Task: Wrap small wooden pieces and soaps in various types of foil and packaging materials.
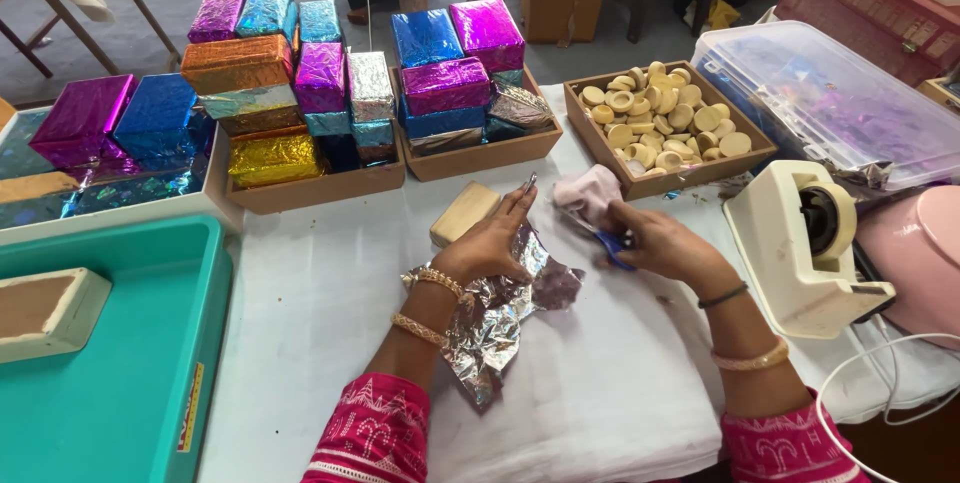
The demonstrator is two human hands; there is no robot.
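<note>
**A:** Which step is this, by your reading?

**B:** Cutting the wrap, I'd judge. The left hand (487,248) lies flat, fingers spread, pressing down on a crinkled sheet of silver foil (492,318) on the white worktop (320,293). It isn't gripping anything; it pins the sheet.

**A:** And the right hand?

**B:** The right hand (665,246) is closed around blue-handled scissors (612,246), just right of the left hand's fingertips. The blades are hard to make out, so I can't tell whether they're open or already in the foil.

**A:** Where's the piece to be wrapped?

**B:** A tan rectangular block (464,212) lies just beyond the left hand, touching or nearly touching its fingers, off the foil. A pale pink cloth (590,193) sits just beyond the right hand.

**A:** What's further out?

**B:** Beyond both hands, wooden trays hold foil-wrapped blocks (445,83) in blue, magenta, gold and silver. Beyond the right hand there's a tray of small round pale pieces (660,115). To the right of the right hand stands a cream tape dispenser (805,243). Well to the left of the left hand is a teal tray (130,363).

**A:** So what does the next move call for?

**B:** As I read it, keeping the foil flat and taut under the left palm while the scissors come to its edge, since thin, crumpled foil looks likely to tear or bunch.
</note>
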